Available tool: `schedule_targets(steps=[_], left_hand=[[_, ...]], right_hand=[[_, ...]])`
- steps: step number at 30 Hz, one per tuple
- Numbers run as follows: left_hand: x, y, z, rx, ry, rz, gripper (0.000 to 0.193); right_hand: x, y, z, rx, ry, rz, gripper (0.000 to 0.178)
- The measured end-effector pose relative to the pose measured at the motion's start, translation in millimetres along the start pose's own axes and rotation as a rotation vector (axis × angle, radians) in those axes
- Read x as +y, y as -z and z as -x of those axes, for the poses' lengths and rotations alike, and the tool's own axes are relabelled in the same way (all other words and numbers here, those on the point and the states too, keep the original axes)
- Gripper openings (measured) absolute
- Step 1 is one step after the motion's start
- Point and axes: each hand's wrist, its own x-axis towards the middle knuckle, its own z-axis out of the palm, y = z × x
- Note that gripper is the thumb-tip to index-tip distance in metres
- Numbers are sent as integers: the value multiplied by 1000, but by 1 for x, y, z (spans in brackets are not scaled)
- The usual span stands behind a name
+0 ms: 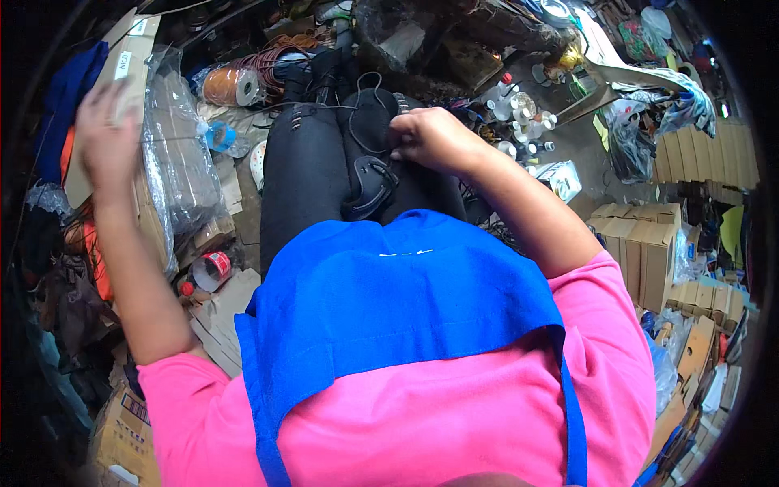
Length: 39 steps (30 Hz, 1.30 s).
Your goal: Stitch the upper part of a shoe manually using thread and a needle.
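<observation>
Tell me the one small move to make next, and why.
Probably bring the left hand in to steady the black item: it lies between the thighs with a cord looped about it, and only the right hand is close. The left hand, blurred, is out by the cardboard.

The grey floor (583, 158) carries a cluster of bottles (521, 107) (several pale-topped, one red-capped), with boxes (649, 256) stacked farther right.

Left hand (109, 138) outstretched, blurred; right hand (422, 140) curled.
</observation>
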Motion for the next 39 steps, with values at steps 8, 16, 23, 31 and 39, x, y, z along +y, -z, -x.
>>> schedule_targets(steps=[8, 16, 23, 31, 39], left_hand=[[214, -62, 66, -394, -463, 789, 19], [213, -64, 47, -953, -418, 763, 17], [142, -57, 33, -396, -67, 593, 15], [162, -32, 63, -388, 1018, 2410, 38], [127, -53, 90, -513, 1140, 2123, 42]], right_hand=[[22, -1, 35, 13, -125, -387, 27], [47, -17, 37, 437, -194, -214, 28], [57, -33, 23, 590, -222, -2373, 40], [45, -34, 33, 331, -178, -2361, 45], [62, -43, 60, 332, -147, -2012, 45]])
